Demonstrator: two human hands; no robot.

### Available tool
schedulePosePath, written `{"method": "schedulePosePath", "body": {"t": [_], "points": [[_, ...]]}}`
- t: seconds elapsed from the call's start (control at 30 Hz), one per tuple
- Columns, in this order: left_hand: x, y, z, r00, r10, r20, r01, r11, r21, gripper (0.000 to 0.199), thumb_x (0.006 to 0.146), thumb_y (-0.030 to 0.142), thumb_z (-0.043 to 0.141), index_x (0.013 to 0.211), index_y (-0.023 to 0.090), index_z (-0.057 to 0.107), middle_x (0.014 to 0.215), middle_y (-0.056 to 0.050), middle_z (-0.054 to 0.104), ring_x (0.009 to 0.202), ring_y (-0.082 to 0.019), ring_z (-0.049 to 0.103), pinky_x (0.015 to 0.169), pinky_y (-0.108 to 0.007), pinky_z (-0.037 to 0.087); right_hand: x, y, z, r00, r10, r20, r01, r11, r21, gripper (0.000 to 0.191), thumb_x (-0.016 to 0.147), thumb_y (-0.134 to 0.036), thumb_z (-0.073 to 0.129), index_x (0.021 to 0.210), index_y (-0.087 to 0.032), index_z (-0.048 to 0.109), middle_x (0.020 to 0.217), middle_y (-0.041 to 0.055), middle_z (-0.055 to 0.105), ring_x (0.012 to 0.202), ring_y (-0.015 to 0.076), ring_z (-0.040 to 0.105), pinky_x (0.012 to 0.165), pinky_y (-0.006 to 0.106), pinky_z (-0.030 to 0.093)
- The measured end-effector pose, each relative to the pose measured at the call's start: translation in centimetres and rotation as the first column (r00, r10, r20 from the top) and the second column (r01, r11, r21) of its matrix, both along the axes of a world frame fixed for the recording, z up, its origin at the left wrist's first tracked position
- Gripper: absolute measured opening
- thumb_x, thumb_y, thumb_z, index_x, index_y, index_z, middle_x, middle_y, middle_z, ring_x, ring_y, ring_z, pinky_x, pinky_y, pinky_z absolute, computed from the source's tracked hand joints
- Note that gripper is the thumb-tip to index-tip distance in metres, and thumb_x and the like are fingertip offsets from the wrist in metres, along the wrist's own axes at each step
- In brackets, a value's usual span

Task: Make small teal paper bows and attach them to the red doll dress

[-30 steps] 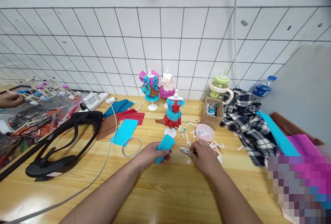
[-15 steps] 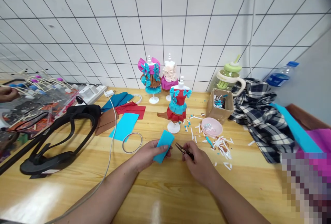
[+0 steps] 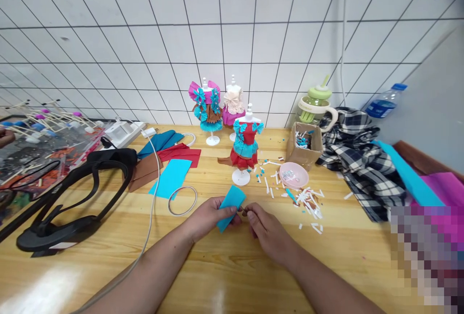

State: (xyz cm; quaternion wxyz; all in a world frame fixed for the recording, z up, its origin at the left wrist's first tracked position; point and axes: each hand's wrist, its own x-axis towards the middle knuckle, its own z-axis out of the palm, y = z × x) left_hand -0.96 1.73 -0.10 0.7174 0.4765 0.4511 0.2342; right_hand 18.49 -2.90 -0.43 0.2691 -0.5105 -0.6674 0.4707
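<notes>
My left hand (image 3: 208, 218) pinches a folded strip of blue crepe paper (image 3: 232, 197) between thumb and fingers, tilted above the table. In my right hand (image 3: 268, 229) is a small pair of dark scissors (image 3: 244, 210), its blades at the strip's right edge. Whether they cut into the paper is hard to make out. Just beyond the hands stands a small white dress form (image 3: 250, 116) in a red and blue paper dress (image 3: 244, 147). A flat blue paper sheet (image 3: 170, 178) and a ring-shaped band (image 3: 182, 201) lie to the left.
Two more dressed forms (image 3: 212, 123) stand by the tiled wall. On the right are a pink dish (image 3: 304, 178), paper scraps (image 3: 310, 203), a cardboard box (image 3: 311, 154), a green-lidded cup (image 3: 317, 104) and checked cloth (image 3: 358, 145). A black headset strap (image 3: 79, 227) and a cable (image 3: 154, 207) lie left.
My right hand has brought the scissors left, from a short gap away to the edge of the blue strip. My left hand keeps its hold. The view has shifted slightly right.
</notes>
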Motion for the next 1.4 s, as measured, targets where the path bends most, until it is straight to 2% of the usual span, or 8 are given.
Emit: {"method": "schedulePosePath", "body": {"t": [0.13, 0.23, 0.47, 0.73, 0.9, 1.2, 1.4], "points": [[-0.09, 0.03, -0.11, 1.000, -0.010, -0.027, 0.011, 0.999, 0.030, 0.035, 0.072, 0.047, 0.071, 0.082, 0.014, 0.069, 0.076, -0.004, 0.072, 0.067, -0.014, 0.060, 0.061, -0.023, 0.042, 0.08, 0.00, 0.20, 1.000, 0.019, -0.009, -0.019, 0.999, -0.041, 0.034, 0.097, -0.049, 0.026, 0.101, -0.024, 0.048, 0.057, -0.0058, 0.049, 0.056, 0.0142, 0.051, 0.058, 0.026, 0.036], [-0.17, 0.09, -0.32, 0.999, -0.009, -0.035, 0.011, 0.999, 0.037, 0.036, 0.072, 0.048, 0.071, 0.083, 0.014, 0.070, 0.079, -0.004, 0.072, 0.071, -0.016, 0.062, 0.063, -0.024, 0.043, 0.13, -0.06, 0.11, 1.000, 0.016, 0.001, -0.016, 1.000, -0.021, 0.032, 0.097, -0.049, 0.026, 0.095, -0.024, 0.047, 0.058, -0.0058, 0.048, 0.056, 0.0138, 0.049, 0.058, 0.025, 0.035], [0.10, -0.09, -0.31, 0.999, -0.005, -0.047, 0.008, 0.998, 0.056, 0.036, 0.070, 0.046, 0.074, 0.085, 0.014, 0.069, 0.078, -0.004, 0.073, 0.074, -0.018, 0.064, 0.066, -0.025, 0.044, 0.03, -0.12, 0.00, 0.999, 0.018, 0.042, -0.019, 1.000, 0.009, 0.032, 0.097, -0.047, 0.026, 0.092, -0.023, 0.046, 0.069, -0.0017, 0.055, 0.063, 0.0145, 0.050, 0.060, 0.026, 0.035], [0.27, -0.22, -0.26, 1.000, -0.031, -0.006, 0.031, 0.997, 0.070, 0.038, 0.070, 0.046, 0.074, 0.088, 0.013, 0.070, 0.081, -0.006, 0.073, 0.076, -0.019, 0.065, 0.067, -0.025, 0.045, -0.25, -0.07, 0.24, 0.999, 0.006, -0.038, -0.006, 1.000, 0.007, 0.029, 0.096, -0.046, 0.031, 0.093, -0.022, 0.047, 0.087, 0.0021, 0.063, 0.077, 0.0166, 0.056, 0.067, 0.029, 0.039], [0.24, -0.22, -0.27, 1.000, -0.004, 0.028, 0.003, 0.999, 0.045, 0.039, 0.068, 0.044, 0.076, 0.090, 0.013, 0.071, 0.082, -0.007, 0.073, 0.076, -0.019, 0.065, 0.069, -0.026, 0.046, -0.21, 0.04, 0.01, 0.997, -0.002, -0.079, 0.003, 1.000, 0.008, 0.029, 0.096, -0.045, 0.032, 0.092, -0.021, 0.048, 0.086, 0.0016, 0.063, 0.079, 0.0165, 0.057, 0.068, 0.029, 0.041], [0.18, -0.21, -0.39, 0.997, -0.043, 0.058, 0.039, 0.997, 0.065, 0.038, 0.072, 0.045, 0.074, 0.093, 0.013, 0.071, 0.088, -0.007, 0.073, 0.083, -0.020, 0.064, 0.077, -0.028, 0.046, -0.14, 0.16, 0.01, 0.994, -0.005, -0.110, 0.005, 1.000, -0.003, 0.026, 0.095, -0.044, 0.035, 0.092, -0.021, 0.048, 0.089, 0.0014, 0.063, 0.076, 0.0151, 0.055, 0.066, 0.027, 0.040], [0.27, -0.14, -0.12, 0.998, -0.020, 0.052, 0.014, 0.993, 0.115, 0.040, 0.073, 0.045, 0.072, 0.097, 0.013, 0.071, 0.087, -0.007, 0.072, 0.079, -0.018, 0.062, 0.072, -0.026, 0.045, -0.06, 0.39, -0.34, 0.996, -0.043, -0.079, 0.042, 0.999, -0.016, 0.029, 0.094, -0.045, 0.035, 0.092, -0.021, 0.050, 0.078, -0.0002, 0.059, 0.070, 0.0149, 0.052, 0.059, 0.025, 0.037]]}}
